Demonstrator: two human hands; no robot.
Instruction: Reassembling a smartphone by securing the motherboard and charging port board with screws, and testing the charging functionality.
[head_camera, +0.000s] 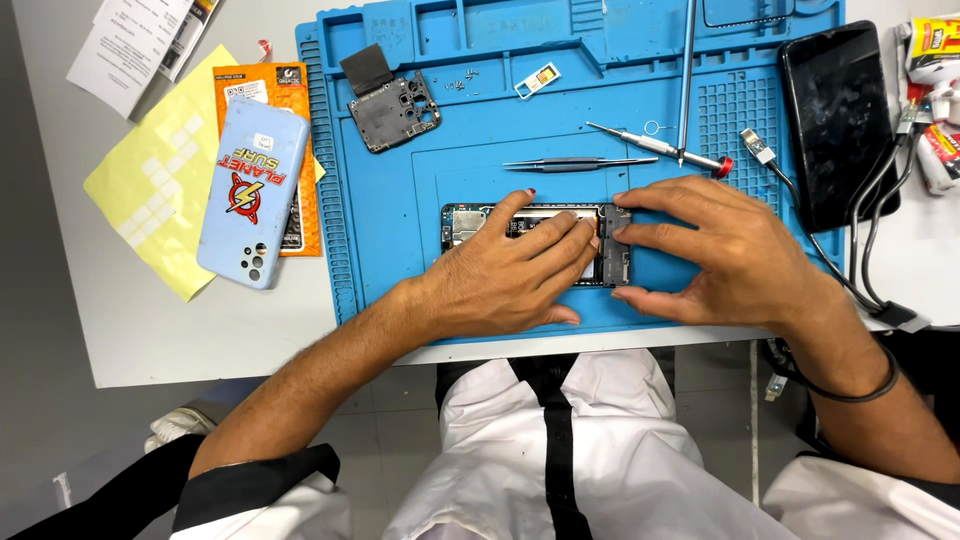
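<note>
Pressing flat, left hand (510, 275) and right hand (715, 255) touch the opened phone (470, 225), grasping nothing.

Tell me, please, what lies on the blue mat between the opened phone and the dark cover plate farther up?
Head view: slim grey tweezers lie between the opened phone and dark cover plate.

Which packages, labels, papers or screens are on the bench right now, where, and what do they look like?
Paper sheet: top left, white, printed.
Orange packet: left of the blue mat, partly under the phone case.
Phone case: light blue, red-yellow emblem.
Yellow sticker sheet: left, pale squares.
Dark screen panel: right, black, unlit.
Tubes: far right, yellow-red-white.
</note>
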